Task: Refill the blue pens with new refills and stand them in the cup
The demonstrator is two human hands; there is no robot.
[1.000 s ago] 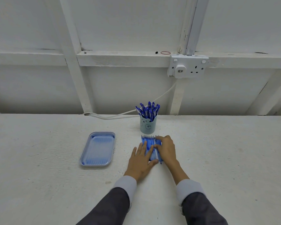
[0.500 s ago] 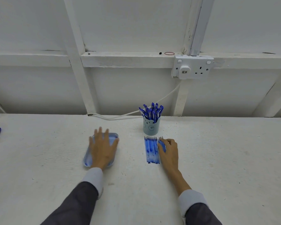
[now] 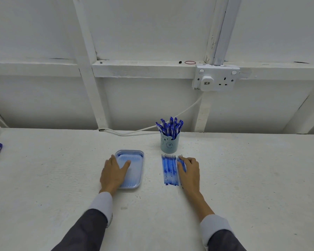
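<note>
Refills (image 3: pixel 169 171) look light, roll-prone; pinch one mid-barrel. Left hand (image 3: pixel 112 173) lies flat on tray (image 3: pixel 141 160); right hand (image 3: pixel 190 173) touches them, grip unclear.

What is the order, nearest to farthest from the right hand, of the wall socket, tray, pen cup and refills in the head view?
1. Refills: touched by the right hand.
2. Pen cup: just beyond them, toward the wall.
3. Tray: off to the left, under the left hand.
4. Wall socket: up on the wall behind.
</note>
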